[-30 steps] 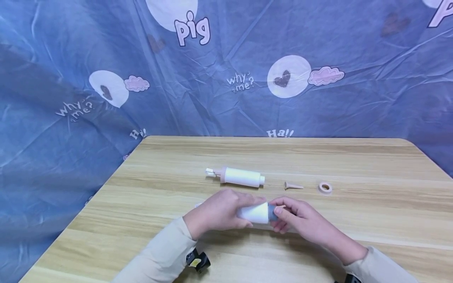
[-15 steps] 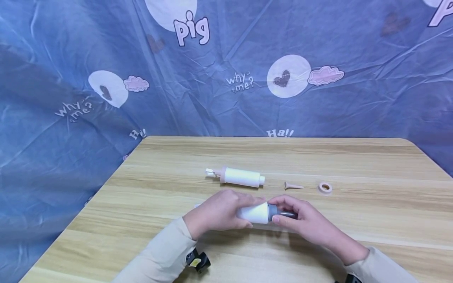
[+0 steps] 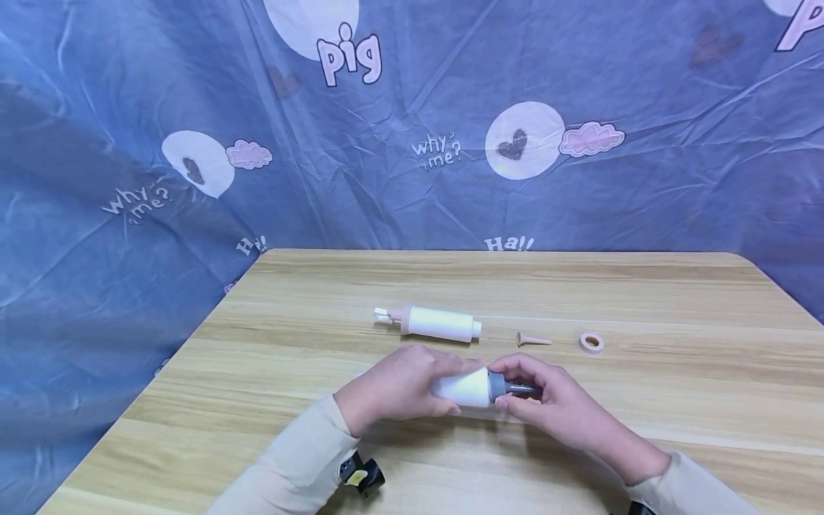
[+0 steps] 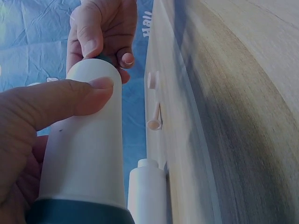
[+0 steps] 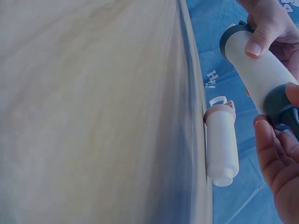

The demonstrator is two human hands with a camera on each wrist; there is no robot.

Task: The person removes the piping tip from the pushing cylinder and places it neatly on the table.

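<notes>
My left hand (image 3: 408, 386) grips a white cylinder (image 3: 468, 388) from above, its thumb lying along the barrel in the left wrist view. A grey-blue collar (image 3: 496, 386) sits on the cylinder's right end, and a dark tapered nozzle (image 3: 523, 389) sticks out of it. Thumb and fingertips of my right hand (image 3: 560, 404) pinch this collar from both sides; the nozzle points into the palm. At the other end, a dark band (image 5: 229, 39) shows in the right wrist view. The left hand hides much of the barrel in the head view.
Behind the hands lies a similar white cylinder (image 3: 440, 323) with a pink band and a looped handle. To its right on the wooden table (image 3: 309, 279) are a small pink funnel-shaped nozzle (image 3: 534, 339) and a pink ring (image 3: 591, 342). A blue printed cloth (image 3: 386, 193) hangs behind.
One second ago, my right fingers wrapped further over the collar and nozzle. They have since shifted, leaving the collar and nozzle visible. My left hand keeps its hold on the barrel.
</notes>
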